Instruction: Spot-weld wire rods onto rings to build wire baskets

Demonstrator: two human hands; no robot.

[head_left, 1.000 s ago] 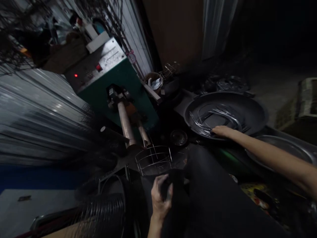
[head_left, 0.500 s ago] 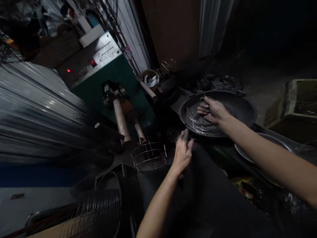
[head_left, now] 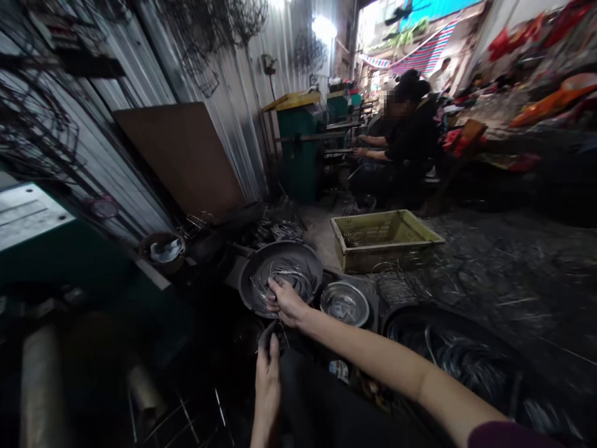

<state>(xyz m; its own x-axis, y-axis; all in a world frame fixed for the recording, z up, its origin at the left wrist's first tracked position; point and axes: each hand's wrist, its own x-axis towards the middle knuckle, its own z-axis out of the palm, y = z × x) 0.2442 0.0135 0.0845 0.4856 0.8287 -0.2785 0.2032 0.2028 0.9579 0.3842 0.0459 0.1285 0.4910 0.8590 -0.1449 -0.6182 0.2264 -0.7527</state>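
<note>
My right hand (head_left: 286, 303) is over the near edge of a wide dark pan (head_left: 247, 283), its fingers closed in a pinch. A thin wire (head_left: 285, 336) seems to run down from those fingers, though it is faint. Inside the pan lies a bundle of shiny bent wires (head_left: 298, 274). Just below and nearer to me, my left hand (head_left: 268, 367) points upward with fingers stretched and thumb apart, blackened at the tips. At lower left, part of a wire frame (head_left: 186, 417) shows blurred beside the machine.
Right of the pan stands a metal bowl (head_left: 345, 303) with small pieces in it. Beyond are a yellow crate (head_left: 389, 246) and a large dark basin (head_left: 396, 323) of wires. A green machine (head_left: 107, 292) is at left. Another person (head_left: 405, 130) sits farther back.
My view has swung to the right, bringing the crate, bowl and other person into sight. My right hand remains by the pan's wires, and the two hands are closer together.
</note>
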